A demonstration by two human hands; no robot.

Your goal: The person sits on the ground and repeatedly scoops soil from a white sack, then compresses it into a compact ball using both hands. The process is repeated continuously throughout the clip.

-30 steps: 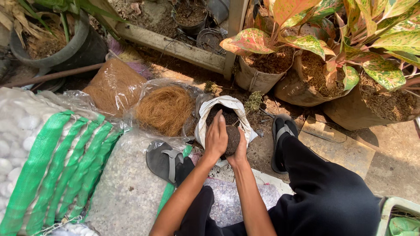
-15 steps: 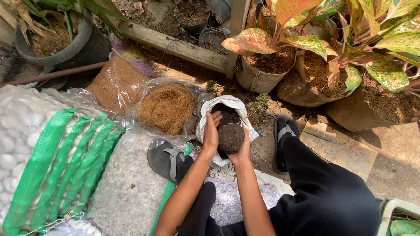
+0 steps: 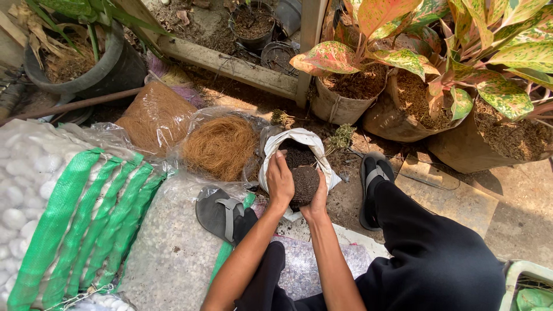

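Observation:
A dark round ball of soil (image 3: 304, 183) sits between my two hands, just above an open white bag (image 3: 299, 140) with dark soil inside. My left hand (image 3: 280, 179) presses on the ball's left side. On the ball's right and underside, my right hand (image 3: 318, 200) cups it. Both forearms reach up from the bottom of the view.
A clear bag of brown coconut fibre (image 3: 222, 147) lies left of the white bag, with a second fibre bag (image 3: 154, 115) behind it. Sacks of white pebbles (image 3: 34, 190) and gravel (image 3: 167, 247) lie at left. Potted plants (image 3: 357, 86) stand at back right. My sandalled feet (image 3: 222, 212) flank the bag.
My hands were down inside the white bag a second ago. They have since lifted and spread, and the soil ball now shows between them, drawn slightly toward me.

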